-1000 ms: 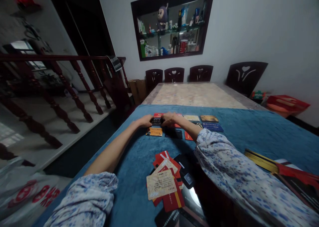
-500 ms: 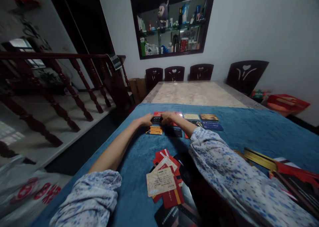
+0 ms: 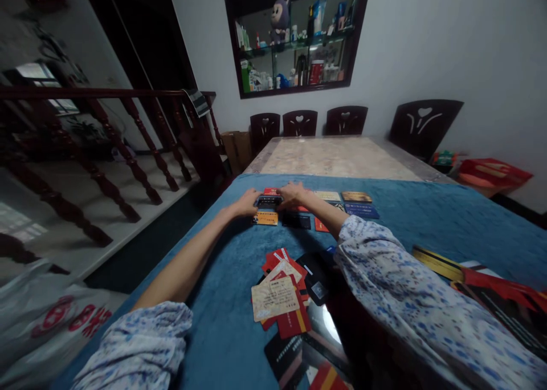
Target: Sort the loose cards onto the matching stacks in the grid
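Both my arms reach forward over a blue cloth [image 3: 427, 219]. My left hand [image 3: 247, 202] and my right hand [image 3: 292, 195] pinch the two ends of a dark card [image 3: 269, 200] between them, just above the cloth. The card hovers over a grid of cards: an orange card [image 3: 265, 218] right below it, a black card [image 3: 297, 222] beside that, and a cream card [image 3: 327, 195], a gold card [image 3: 356, 196] and a blue card [image 3: 361, 210] to the right.
A loose pile of red, cream and black cards [image 3: 284, 299] lies close to me. Red and yellow packaging [image 3: 491, 281] sits at the right. Beyond the cloth is a marble tabletop [image 3: 337, 159] with dark chairs [image 3: 346, 120]. A wooden railing [image 3: 128, 133] stands at left.
The view has dipped a little and more of the near card pile shows. My hands stay on the dark card at the far grid, barely shifted.
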{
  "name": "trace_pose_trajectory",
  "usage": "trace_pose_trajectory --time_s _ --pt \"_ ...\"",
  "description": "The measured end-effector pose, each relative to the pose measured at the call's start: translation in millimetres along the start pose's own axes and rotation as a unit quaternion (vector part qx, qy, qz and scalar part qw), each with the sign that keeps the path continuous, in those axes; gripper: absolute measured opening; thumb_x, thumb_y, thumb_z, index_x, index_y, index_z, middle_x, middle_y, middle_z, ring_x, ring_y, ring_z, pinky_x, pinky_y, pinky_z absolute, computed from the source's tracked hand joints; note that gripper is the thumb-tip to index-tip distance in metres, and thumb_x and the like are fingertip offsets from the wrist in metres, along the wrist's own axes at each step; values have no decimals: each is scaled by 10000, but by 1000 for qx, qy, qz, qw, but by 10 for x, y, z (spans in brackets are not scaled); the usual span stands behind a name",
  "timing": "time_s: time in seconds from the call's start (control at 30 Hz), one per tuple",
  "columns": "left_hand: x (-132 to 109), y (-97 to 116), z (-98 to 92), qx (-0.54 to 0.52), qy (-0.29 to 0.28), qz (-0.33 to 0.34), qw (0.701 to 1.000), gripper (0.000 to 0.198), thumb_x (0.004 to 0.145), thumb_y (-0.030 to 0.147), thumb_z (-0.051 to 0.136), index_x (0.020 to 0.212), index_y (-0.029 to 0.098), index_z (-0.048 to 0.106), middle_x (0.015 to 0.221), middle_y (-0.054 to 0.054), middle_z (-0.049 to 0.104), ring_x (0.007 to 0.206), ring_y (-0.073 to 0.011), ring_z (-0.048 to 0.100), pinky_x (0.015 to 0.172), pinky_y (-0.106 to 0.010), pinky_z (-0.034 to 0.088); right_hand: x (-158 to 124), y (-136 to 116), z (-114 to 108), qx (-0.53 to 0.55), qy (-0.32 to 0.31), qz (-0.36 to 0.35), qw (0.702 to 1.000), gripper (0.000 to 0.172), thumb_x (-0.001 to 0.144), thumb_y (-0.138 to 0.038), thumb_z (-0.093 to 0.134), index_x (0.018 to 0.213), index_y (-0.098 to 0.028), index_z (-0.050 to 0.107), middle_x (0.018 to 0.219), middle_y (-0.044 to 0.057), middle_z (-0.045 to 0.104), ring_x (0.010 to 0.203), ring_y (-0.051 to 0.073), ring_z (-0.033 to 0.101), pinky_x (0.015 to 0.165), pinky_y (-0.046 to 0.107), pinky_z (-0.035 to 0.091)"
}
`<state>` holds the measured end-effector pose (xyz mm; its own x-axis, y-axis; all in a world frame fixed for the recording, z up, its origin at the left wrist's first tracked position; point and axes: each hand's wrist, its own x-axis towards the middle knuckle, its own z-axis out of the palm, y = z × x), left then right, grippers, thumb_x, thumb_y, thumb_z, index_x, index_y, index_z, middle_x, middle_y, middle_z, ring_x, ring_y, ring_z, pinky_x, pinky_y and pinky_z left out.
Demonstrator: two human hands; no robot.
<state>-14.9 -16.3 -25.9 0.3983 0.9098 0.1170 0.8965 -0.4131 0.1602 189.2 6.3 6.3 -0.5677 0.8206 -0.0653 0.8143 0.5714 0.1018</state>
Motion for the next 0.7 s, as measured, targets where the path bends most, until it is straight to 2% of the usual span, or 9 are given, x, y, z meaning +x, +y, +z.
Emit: trace_pose_trajectory --time_s 0.13,0.3,0.5,0.7 --pt "-237 122 43 -30 59 31 997 423 713 72 530 1119 153 613 1141 -102 568 1107 -240 539 1013 -379 456 -136 24 11 -4 49 -31 998 423 832 -406 625 1209 -216 650 1238 158 651 1204 361 511 943 527 406" --pt "-562 363 61 -60 111 52 991 219 796 100 516 979 164 618 1073 -88 576 1063 -230 548 1000 -395 459 -409 -41 4 10 84 -67 994 224 858 -237 552 1017 -221 708 1084 112 711 1117 317 552 891 446 390" --pt "-926 706 32 -71 120 76 987 139 812 92 514 906 160 592 1018 -91 586 987 -226 559 928 -399 484 -825 -203 28 41 123 -120 984 204 864 -173 525 945 -207 708 1053 102 707 1034 268 547 822 368 328" --pt "-1204 984 57 -79 129 97 984 145 818 55 496 862 172 567 970 -73 590 957 -211 555 894 -375 486 -1162 -306 202 80 163 -183 966 169 894 -199 523 902 -189 691 930 91 692 942 231 507 746 333 259"
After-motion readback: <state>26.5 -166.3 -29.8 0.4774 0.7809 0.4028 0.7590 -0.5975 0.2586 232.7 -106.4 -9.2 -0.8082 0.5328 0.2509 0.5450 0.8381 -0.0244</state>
